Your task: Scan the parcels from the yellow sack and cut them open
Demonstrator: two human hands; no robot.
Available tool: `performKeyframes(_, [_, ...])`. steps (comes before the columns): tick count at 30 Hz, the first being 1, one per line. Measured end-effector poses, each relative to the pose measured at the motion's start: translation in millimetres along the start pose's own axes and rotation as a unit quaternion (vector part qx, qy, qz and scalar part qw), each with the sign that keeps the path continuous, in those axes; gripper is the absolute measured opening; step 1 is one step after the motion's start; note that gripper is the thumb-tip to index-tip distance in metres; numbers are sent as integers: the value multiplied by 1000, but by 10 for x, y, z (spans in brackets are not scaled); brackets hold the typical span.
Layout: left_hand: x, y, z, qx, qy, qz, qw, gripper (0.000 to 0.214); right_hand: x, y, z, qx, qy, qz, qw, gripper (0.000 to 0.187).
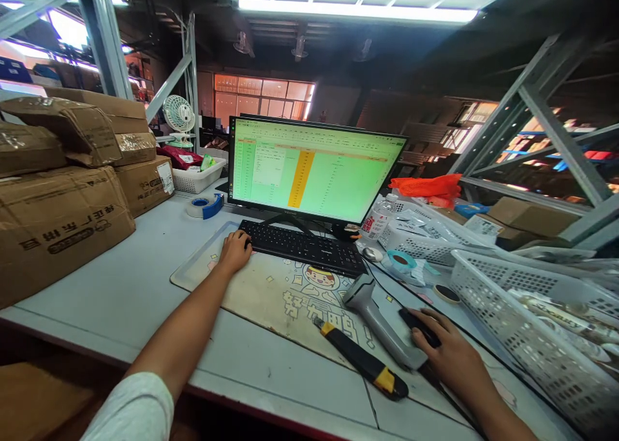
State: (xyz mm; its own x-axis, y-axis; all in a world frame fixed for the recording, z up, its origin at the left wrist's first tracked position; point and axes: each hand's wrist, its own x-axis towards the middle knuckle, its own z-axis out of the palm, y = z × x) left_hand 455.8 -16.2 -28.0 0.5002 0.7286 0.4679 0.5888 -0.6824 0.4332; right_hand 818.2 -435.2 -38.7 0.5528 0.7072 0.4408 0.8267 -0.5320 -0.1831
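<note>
My left hand (pixel 236 251) rests on the left end of a black keyboard (pixel 300 244), fingers bent over its keys. On the right, my right hand (pixel 447 344) is wrapped over a black computer mouse (pixel 420 326). Just left of the mouse lies a grey barcode scanner (pixel 382 322). A black and yellow utility knife (pixel 360 357) is in front of the scanner, across the edge of the printed desk mat (pixel 271 293). Behind the keyboard stands a monitor (pixel 316 170) showing a spreadsheet with one orange column.
Cardboard boxes (pixel 58 235) are stacked at the left. A tape dispenser (pixel 206 205) sits near a white basket (pixel 198 178). To the right are a plastic bottle (pixel 380 216), tape rolls (pixel 400 260) and a white perforated basket (pixel 517 325). Metal shelf posts (pixel 109 41) rise behind.
</note>
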Motion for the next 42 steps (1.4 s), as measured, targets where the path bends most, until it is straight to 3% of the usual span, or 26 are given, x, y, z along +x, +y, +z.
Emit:
performKeyframes(22, [20, -46, 54, 0, 13, 7, 1000, 24, -24, -58, -26, -43, 9, 18, 999, 53])
performKeyframes(42, [14, -42, 44, 0, 8, 4, 1000, 23, 19, 1, 14, -10, -5, 30, 999, 63])
